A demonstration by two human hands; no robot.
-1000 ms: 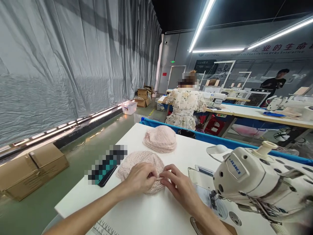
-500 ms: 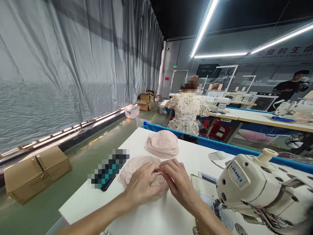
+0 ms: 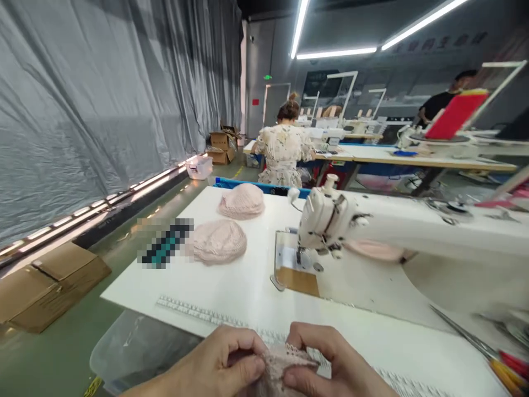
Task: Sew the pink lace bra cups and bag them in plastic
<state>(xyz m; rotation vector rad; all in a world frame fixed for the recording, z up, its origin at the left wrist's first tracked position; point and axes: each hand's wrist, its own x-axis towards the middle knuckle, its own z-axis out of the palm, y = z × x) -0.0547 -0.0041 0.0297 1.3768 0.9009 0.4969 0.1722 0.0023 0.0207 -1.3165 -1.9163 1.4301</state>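
My left hand [image 3: 219,366] and my right hand [image 3: 330,364] are at the bottom edge, close to my body, fingers pinched together on a small pink lace piece [image 3: 279,361] held between them above the near edge of the white table [image 3: 231,286]. Two pink knitted cups lie further out on the table: one cup [image 3: 218,241] near the middle left, another cup [image 3: 242,200] behind it. A white sewing machine [image 3: 330,218] stands to the right of them, its needle over a brown plate [image 3: 298,280].
A pixelated dark object [image 3: 165,249] lies left of the nearer cup. Cardboard boxes [image 3: 45,284] sit on the green floor at left. A person in a floral dress [image 3: 285,149] sits at a far table; another person [image 3: 444,99] stands at back right. Scissors [image 3: 475,339] lie at right.
My hands have pulled back from the cup on the table toward my body, now pinching a pink lace piece. The view has swung right and down, showing more of the sewing machine.
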